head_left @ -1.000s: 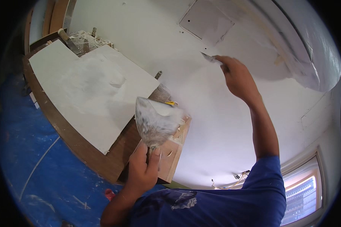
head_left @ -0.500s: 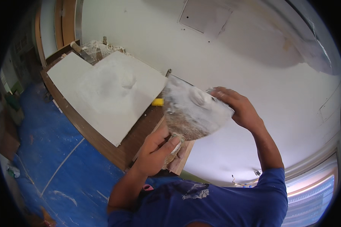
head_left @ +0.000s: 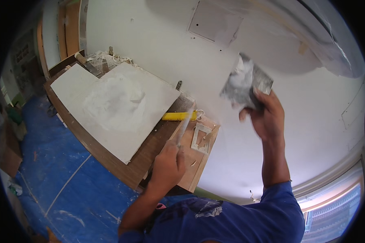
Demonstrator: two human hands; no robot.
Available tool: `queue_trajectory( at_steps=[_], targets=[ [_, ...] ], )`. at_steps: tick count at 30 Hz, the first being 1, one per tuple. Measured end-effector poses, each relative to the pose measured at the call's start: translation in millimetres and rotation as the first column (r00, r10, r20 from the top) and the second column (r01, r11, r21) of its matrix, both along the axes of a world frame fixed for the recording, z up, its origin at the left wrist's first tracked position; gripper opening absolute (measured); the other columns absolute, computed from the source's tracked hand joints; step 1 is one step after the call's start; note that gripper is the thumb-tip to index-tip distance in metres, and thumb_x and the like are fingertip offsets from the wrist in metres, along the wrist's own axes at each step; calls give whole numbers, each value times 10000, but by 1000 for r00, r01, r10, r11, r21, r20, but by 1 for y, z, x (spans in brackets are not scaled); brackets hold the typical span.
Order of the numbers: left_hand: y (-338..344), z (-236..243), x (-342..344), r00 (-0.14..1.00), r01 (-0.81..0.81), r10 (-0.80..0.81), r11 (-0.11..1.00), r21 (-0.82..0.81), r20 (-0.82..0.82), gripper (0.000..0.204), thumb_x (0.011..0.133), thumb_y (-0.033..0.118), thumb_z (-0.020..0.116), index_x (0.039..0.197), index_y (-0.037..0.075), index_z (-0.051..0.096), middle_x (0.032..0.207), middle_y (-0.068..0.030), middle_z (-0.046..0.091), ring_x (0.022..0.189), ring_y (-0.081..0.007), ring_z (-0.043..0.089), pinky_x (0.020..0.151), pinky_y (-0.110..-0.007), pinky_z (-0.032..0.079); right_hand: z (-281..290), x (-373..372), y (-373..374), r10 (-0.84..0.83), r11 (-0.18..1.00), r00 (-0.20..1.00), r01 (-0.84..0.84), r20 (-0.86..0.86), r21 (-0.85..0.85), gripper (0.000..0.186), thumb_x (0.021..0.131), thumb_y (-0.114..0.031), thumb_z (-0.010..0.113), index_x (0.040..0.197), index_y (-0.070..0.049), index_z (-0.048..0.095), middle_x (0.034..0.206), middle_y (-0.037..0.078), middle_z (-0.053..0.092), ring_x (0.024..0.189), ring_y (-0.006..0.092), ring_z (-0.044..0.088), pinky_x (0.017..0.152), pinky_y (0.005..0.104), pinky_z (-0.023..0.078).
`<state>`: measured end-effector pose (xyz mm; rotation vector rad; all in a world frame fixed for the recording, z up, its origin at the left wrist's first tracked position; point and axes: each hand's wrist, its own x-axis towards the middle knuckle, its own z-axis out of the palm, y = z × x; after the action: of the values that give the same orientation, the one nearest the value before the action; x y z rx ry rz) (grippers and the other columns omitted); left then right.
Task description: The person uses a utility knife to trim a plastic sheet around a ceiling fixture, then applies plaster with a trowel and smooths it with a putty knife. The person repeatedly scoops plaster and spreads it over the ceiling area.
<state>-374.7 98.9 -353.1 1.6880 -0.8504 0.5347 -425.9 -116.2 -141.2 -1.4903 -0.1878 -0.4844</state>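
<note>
My left hand point(head_left: 167, 165) is closed around the handle of a wide putty knife point(head_left: 185, 128). Its blade is seen nearly edge-on and blurred, pointing up from the fist. My right hand point(head_left: 268, 115), raised in front of the white wall, grips a flat, roughly square metal scraper point(head_left: 231, 87) with wet white putty on its face. To the left, a white board point(head_left: 121, 141) lies on the brown tabletop, bearing a smeared patch of putty point(head_left: 113, 101) with a small lump at its right side.
A yellow tool point(head_left: 176, 116) lies beyond my left hand. Near it are a white rectangular frame point(head_left: 200, 138) and a wooden ledge point(head_left: 186, 176). A wood-handled knife point(head_left: 85, 62) rests at the far left corner. Blue sheeting point(head_left: 65, 162) covers the floor; a square hatch point(head_left: 213, 20) marks the wall.
My hands have moved apart. The putty knife has turned from face-up to edge-on. My right hand has risen, and the scraper with putty on it now shows plainly.
</note>
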Motion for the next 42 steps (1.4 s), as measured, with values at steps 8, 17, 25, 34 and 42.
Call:
queue_trajectory(
  at_steps=[8, 17, 25, 34, 42],
  targets=[
    [4, -13, -5, 998, 37, -43, 992, -117, -48, 288, 933, 1, 627, 1170, -148, 559, 983, -313, 616, 812, -477, 648, 691, -498, 541, 4, 103, -33, -119, -468, 575, 686, 809, -557, 378, 911, -62, 560, 1261, 66, 626, 1183, 209, 669, 1059, 350, 638, 869, 409, 572],
    [12, -15, -5, 995, 94, -96, 988, -119, -4, 342, 925, -17, 629, 1228, -154, 551, 1090, -333, 639, 872, -466, 672, 741, -474, 570, -49, 155, -47, -92, -743, 643, 464, 761, -482, 445, 867, -78, 601, 1284, 78, 611, 1227, 173, 607, 1120, 316, 583, 864, 395, 542],
    [12, -10, -4, 992, 125, -128, 984, -126, -12, 309, 905, -40, 625, 1190, -140, 560, 1226, -345, 631, 954, -475, 667, 819, -486, 567, -21, 158, -41, -41, -715, 587, 548, 808, -435, 391, 862, -58, 599, 1227, 77, 634, 1139, 171, 635, 1075, 307, 601, 866, 385, 538],
    [12, -14, 1, 990, 143, -143, 983, -116, 10, 311, 898, -19, 645, 1179, -125, 562, 1273, -322, 635, 993, -491, 658, 852, -495, 564, -20, 161, -7, -127, -540, 641, 595, 757, -595, 366, 853, -53, 600, 1184, 99, 632, 1125, 190, 632, 1064, 319, 608, 873, 399, 552],
    [14, -13, -4, 991, 130, -132, 986, -107, -16, 454, 910, 9, 650, 1327, -128, 533, 1210, -308, 649, 970, -466, 674, 824, -478, 571, -27, 243, 15, -46, -642, 549, 623, 834, -446, 321, 846, -85, 623, 1115, 82, 672, 1125, 167, 611, 1041, 283, 581, 806, 382, 523]
  ],
)
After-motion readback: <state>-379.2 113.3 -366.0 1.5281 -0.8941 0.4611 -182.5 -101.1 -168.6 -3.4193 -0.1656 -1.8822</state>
